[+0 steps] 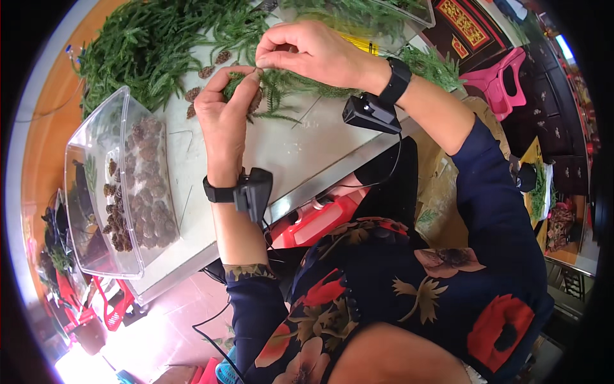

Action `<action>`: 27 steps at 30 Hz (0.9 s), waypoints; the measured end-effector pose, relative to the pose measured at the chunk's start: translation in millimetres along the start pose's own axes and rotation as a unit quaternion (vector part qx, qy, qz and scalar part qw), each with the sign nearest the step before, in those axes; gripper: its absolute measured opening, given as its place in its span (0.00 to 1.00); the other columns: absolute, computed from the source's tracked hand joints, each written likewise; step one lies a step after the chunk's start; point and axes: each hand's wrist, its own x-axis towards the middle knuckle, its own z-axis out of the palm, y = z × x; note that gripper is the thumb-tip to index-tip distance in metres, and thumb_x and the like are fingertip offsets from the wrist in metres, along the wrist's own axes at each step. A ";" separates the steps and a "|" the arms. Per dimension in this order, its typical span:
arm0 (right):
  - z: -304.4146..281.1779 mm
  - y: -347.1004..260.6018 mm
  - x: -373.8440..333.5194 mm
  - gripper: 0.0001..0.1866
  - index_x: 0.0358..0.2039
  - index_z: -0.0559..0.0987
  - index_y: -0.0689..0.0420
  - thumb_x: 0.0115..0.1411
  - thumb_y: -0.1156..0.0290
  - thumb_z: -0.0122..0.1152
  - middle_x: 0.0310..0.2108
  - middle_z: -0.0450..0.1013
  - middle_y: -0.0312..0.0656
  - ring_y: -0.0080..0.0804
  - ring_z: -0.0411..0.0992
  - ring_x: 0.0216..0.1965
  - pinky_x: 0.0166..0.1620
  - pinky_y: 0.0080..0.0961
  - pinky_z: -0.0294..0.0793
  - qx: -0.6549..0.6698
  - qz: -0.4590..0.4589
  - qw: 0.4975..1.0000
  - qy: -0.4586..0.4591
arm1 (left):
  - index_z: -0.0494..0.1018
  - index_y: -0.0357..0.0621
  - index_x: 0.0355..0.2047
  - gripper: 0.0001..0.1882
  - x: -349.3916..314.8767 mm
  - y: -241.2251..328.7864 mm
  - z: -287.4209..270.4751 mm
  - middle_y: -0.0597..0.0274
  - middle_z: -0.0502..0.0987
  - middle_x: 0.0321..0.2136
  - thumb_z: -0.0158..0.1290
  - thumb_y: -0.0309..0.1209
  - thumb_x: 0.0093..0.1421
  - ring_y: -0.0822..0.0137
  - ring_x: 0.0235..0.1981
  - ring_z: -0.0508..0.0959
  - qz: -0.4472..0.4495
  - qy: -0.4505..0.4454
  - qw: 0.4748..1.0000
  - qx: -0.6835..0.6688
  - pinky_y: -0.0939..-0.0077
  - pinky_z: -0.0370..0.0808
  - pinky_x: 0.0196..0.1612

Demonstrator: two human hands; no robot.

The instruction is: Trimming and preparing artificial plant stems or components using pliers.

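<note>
Green sprig (234, 83) sits in the left hand (220, 109), clamped between thumb and curled fingers above the worktop (281, 153), in from its near edge. The right hand (307, 56) reaches over from the right, its thumb and index finger pinched together right beside the left fingertips; whatever lies between them is too small to tell. The relation that matters is at that meeting point: the left hand wraps the sprig's visible tuft, so it is the nearer one, while the right hand is close only with its fingertips, on the side away from the near edge. The tuft seems to slant from the left palm toward the right fingertips, but the fingers hide its full long axis. A brown pine cone (256, 102) shows beside the left thumb; I cannot tell whether it is gripped too. Loose sprays (274, 93) lie below the right hand and trail toward the worktop's right end. Several loose cones (192, 95) lie just left of the left hand, with a heap of greenery (141, 51) beyond them at the far left. Near the worktop's near left corner stands a clear plastic box (110, 275) with many more cones inside.
</note>
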 end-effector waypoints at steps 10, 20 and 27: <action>-18.6 -8.0 -5.7 0.11 0.37 0.77 0.54 0.55 0.64 0.63 0.29 0.74 0.37 0.38 0.71 0.26 0.31 0.30 0.70 -0.135 -0.328 0.922 0.156 | 0.75 0.35 0.33 0.08 -2.2 0.7 -0.6 0.69 0.74 0.24 0.49 0.26 0.57 0.81 0.22 0.68 -0.065 -0.047 0.961 -0.264 0.88 0.62 0.26; -37.2 -26.3 -30.9 0.07 0.33 0.76 0.54 0.57 0.66 0.59 0.30 0.71 0.37 0.32 0.70 0.31 0.38 0.26 0.65 -0.190 -0.367 0.899 0.145 | 0.75 0.34 0.33 0.08 -18.1 19.4 2.8 0.72 0.73 0.24 0.50 0.26 0.56 0.78 0.21 0.69 -0.097 -0.140 0.958 -0.232 0.82 0.65 0.25; -13.8 -6.3 -53.3 0.10 0.34 0.77 0.58 0.59 0.64 0.59 0.23 0.70 0.34 0.22 0.66 0.24 0.32 0.19 0.66 0.179 0.137 0.970 -0.090 | 0.77 0.43 0.32 0.06 -53.3 26.9 37.3 0.65 0.74 0.22 0.54 0.24 0.53 0.69 0.19 0.72 0.215 0.015 0.895 0.390 0.77 0.67 0.24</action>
